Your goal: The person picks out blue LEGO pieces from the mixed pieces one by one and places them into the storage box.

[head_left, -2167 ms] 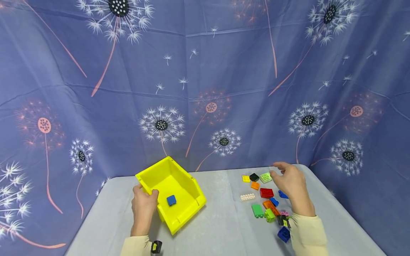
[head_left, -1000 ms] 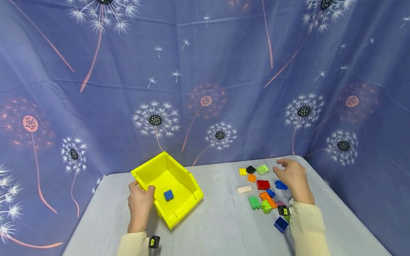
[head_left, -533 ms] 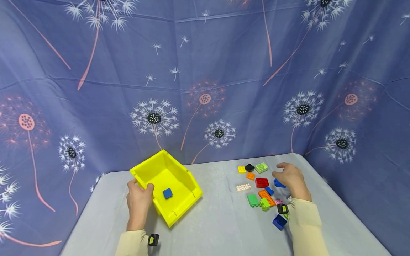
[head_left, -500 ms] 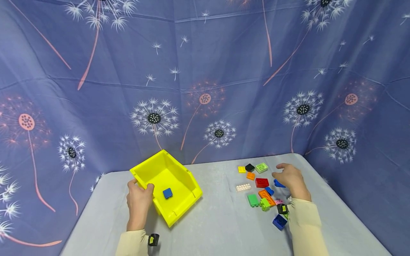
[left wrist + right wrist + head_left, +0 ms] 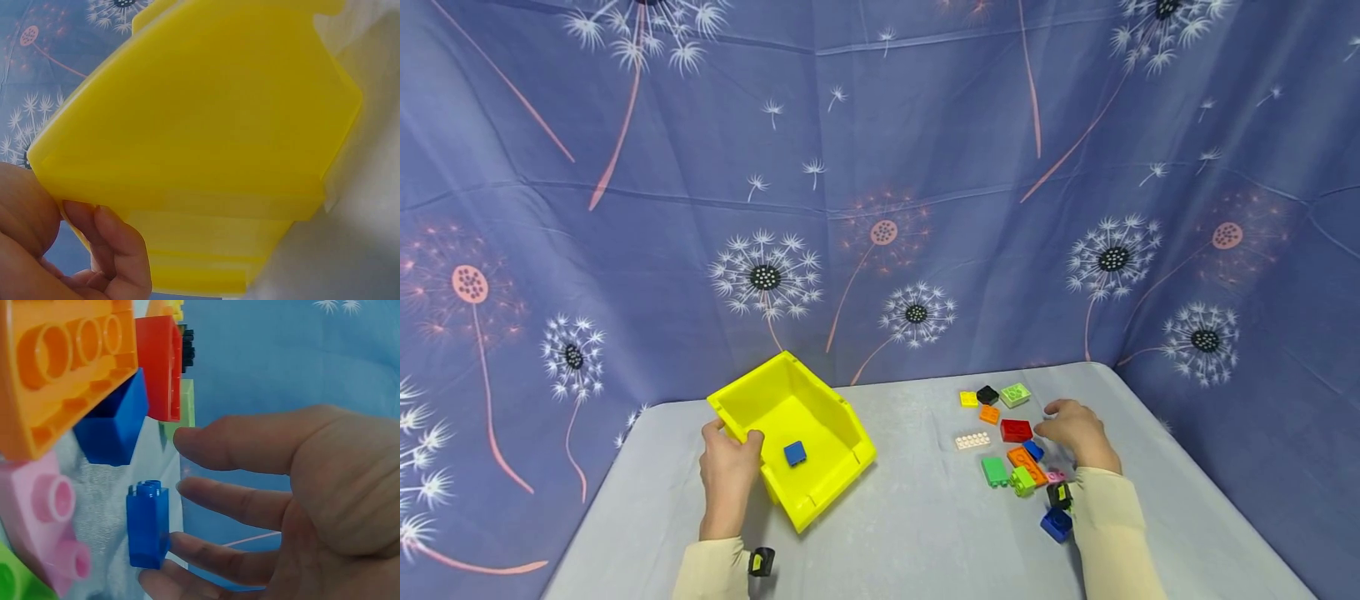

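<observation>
My left hand (image 5: 730, 475) grips the near left rim of a tilted yellow plastic bin (image 5: 842, 408), thumb inside and fingers curled behind its wall. Inside the bin lies one small blue toy brick (image 5: 794, 453). On the right, my right hand (image 5: 1081, 433) hovers low over the table with thumb and fingers spread. In the right wrist view a studded blue brick (image 5: 148, 525) stands at its fingertips, the lower fingers close to or touching it and the thumb apart. The hand covers this brick in the head view.
Left of the right hand lie a red brick (image 5: 1017, 431), an orange brick (image 5: 1027, 465), a green brick (image 5: 996, 472), a white studded plate (image 5: 973, 441) and several others. A dark blue brick (image 5: 1057, 525) sits by the right wrist. A dandelion-patterned curtain (image 5: 1000, 208) hangs behind the table.
My right hand has come down and slightly toward me, over the blue brick that showed beside it earlier. The left hand and bin stay nearly in place; the head view shifted slightly.
</observation>
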`<state>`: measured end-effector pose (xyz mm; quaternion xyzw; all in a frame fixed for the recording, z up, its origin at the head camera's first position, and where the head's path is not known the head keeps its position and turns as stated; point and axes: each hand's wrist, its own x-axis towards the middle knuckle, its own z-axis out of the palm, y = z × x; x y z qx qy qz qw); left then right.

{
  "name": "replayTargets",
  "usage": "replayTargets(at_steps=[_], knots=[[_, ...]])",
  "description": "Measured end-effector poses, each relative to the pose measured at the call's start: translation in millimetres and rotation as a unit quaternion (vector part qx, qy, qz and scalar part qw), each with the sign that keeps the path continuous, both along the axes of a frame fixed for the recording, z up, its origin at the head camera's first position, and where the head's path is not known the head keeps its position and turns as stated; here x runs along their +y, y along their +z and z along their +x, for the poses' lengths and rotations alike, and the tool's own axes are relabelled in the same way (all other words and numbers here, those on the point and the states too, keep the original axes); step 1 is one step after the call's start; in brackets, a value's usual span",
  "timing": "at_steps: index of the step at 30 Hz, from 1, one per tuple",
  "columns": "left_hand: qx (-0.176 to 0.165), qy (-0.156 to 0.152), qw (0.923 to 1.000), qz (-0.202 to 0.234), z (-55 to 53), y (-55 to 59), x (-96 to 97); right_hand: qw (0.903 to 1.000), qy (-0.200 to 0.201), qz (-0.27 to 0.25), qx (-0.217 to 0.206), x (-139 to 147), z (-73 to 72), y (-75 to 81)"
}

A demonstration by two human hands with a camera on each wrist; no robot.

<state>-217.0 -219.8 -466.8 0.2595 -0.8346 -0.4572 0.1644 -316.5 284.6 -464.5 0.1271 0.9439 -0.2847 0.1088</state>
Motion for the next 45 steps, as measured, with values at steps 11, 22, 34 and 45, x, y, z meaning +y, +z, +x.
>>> replayTargets(at_steps=[11,22,34,45], knots=[[-0.001,-0.001,1.0000,0.003,1.7,-1.3,1.7,0.9997,-0.004,0.022,0.013,1.8,-4.5,-10.5],[0.003,-0.001,1.0000,0.000,2.1,-1.4,2.0,0.9993,-0.029,0.004,0.021,6.5,-5.8,-18.3],[0.003,0.003,1.0000,-0.005,0.5,-0.3,1.1,0.9983,-0.046,-0.003,0.035,7.3,-2.9,-15.4],[0.004,-0.002,0.9999,-0.009,0.7,0.6,0.5,0.9970,-0.041,-0.015,0.063,6.5,1.2,1.3]])
